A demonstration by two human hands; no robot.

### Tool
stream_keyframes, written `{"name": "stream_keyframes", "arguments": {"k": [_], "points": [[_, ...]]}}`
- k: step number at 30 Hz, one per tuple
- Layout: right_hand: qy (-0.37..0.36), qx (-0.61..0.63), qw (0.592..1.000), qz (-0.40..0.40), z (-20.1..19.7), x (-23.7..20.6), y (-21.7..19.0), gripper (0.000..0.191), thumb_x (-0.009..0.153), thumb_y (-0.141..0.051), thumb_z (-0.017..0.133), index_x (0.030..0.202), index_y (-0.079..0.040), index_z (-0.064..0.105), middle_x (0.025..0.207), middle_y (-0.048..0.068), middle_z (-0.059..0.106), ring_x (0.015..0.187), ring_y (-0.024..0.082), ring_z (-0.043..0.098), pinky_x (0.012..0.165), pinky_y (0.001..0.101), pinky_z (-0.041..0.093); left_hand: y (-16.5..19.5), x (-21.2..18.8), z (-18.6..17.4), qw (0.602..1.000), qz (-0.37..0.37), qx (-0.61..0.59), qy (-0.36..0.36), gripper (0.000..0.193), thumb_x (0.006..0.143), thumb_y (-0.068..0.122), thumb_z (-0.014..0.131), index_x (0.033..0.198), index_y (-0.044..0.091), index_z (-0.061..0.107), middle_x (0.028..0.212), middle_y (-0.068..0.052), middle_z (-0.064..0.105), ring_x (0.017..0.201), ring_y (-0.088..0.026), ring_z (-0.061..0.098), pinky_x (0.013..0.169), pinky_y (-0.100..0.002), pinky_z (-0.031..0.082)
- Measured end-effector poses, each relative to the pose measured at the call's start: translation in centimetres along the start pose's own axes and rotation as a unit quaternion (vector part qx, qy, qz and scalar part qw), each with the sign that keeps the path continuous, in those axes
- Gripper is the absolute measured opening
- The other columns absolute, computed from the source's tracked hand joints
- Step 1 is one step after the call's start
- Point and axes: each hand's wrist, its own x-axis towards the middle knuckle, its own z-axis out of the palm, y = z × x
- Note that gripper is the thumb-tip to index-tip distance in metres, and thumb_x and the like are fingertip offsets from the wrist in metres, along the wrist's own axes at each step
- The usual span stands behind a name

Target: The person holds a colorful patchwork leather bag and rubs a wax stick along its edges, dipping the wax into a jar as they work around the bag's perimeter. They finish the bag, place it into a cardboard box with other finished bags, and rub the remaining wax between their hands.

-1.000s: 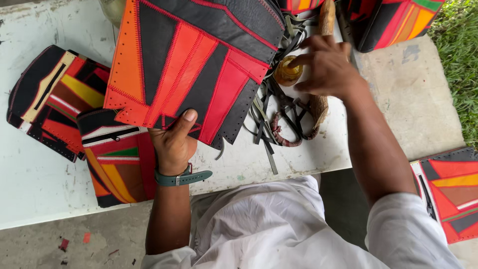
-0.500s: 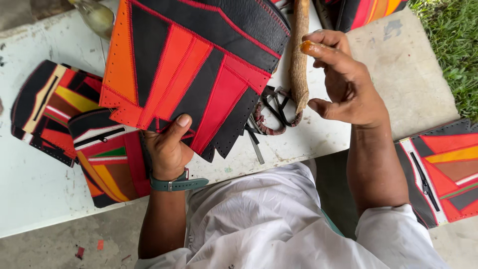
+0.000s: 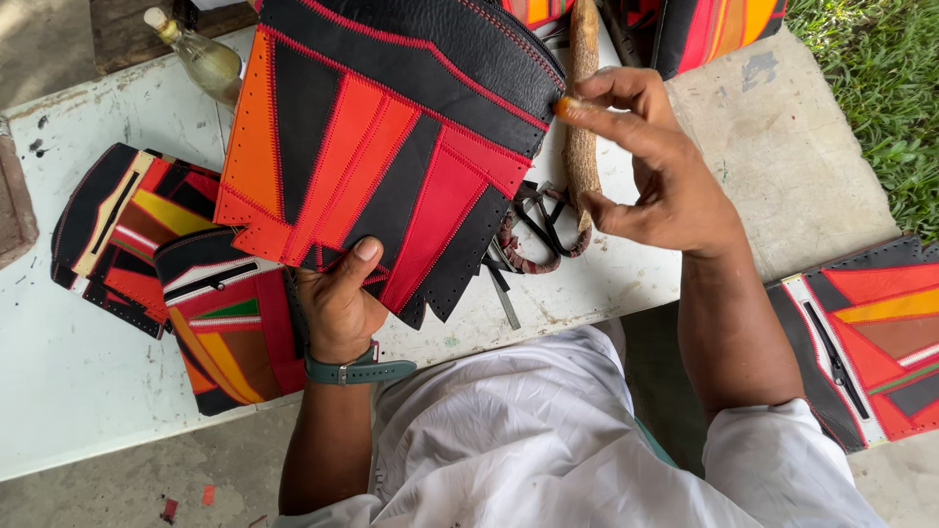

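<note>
The bench (image 3: 88,391) was a white painted top, scuffed and speckled with dark marks, set outdoors — bare concrete below its near edge and a strip of green grass (image 3: 880,108) at the upper right. A grey slab (image 3: 782,156) adjoined the bench on the right.

At the top left stood a clear glass bottle (image 3: 201,59) with a pale stopper; its contents could not be told.

The left hand (image 3: 337,298) gripped the lower edge of a large patchwork leather panel (image 3: 391,147) — black, red and orange strips with stitched seams — thumb pressed on its face, holding it tilted up over the bench. The right hand (image 3: 660,161) was pinched narrow at the panel's right edge, forefinger and thumb closed on something small and orange, and a brown wooden stick (image 3: 584,127) lay just behind the fingers. Scissors (image 3: 533,230) with wrapped handles lay under the panel's lower corner.

Two smaller patchwork pieces (image 3: 166,264) lay flat on the left, overlapping, and another (image 3: 871,332) rested at the far right, beside the person's white sleeve.
</note>
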Motion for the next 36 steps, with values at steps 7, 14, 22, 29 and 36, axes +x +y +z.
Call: {"name": "stream_keyframes", "arguments": {"k": [7,14,22,29,36], "points": [[-0.027,-0.149,0.988,-0.011,1.2,-0.2,-2.2,0.078,0.073,-0.002,0.080,0.146,-0.020,0.059,0.141,0.012,0.047,0.138,0.030,0.048,0.120,0.0409,0.040,0.6,0.0,0.2,1.000,0.026,0.012,-0.003,0.044,0.091,-0.007,0.076,0.132,0.006,0.068,0.134,-0.008,0.068,0.126,-0.020,0.064,0.118,-0.038,0.047],[-0.036,-0.258,0.965,0.001,1.1,-0.4,-0.9,0.090,0.067,-0.007,0.085,0.151,-0.013,0.055,0.142,0.015,0.050,0.134,0.035,0.047,0.117,0.0475,0.035,1.2,0.0,0.4,0.999,0.030,0.014,-0.010,0.044,0.092,-0.007,0.076,0.134,0.005,0.066,0.137,-0.008,0.067,0.124,-0.019,0.062,0.120,-0.038,0.046],[0.056,-0.337,0.940,-0.019,0.6,-0.6,-1.6,0.076,0.079,-0.007,0.085,0.150,-0.015,0.059,0.142,0.017,0.047,0.130,0.032,0.048,0.114,0.0423,0.037,1.4,-0.3,0.4,0.999,0.026,0.025,-0.015,0.045,0.092,-0.007,0.076,0.135,0.005,0.066,0.134,-0.009,0.067,0.125,-0.020,0.063,0.121,-0.038,0.046],[0.031,-0.178,0.983,-0.017,1.0,-0.3,-2.1,0.078,0.080,-0.008,0.081,0.152,-0.023,0.054,0.140,0.013,0.046,0.133,0.030,0.047,0.116,0.0416,0.038,1.6,0.0,0.6,0.999,0.021,0.019,-0.028,0.044,0.093,-0.006,0.075,0.134,0.006,0.066,0.137,-0.008,0.067,0.129,-0.021,0.062,0.121,-0.039,0.046],[-0.078,-0.263,0.961,-0.035,3.4,-0.5,-2.7,0.083,0.071,-0.006,0.083,0.148,-0.024,0.058,0.138,0.012,0.053,0.130,0.032,0.049,0.109,0.0459,0.034,1.3,0.0,0.4,0.997,0.057,0.054,-0.016,0.043,0.095,-0.006,0.077,0.135,0.005,0.066,0.132,-0.007,0.067,0.124,-0.018,0.062,0.116,-0.034,0.044]]}}
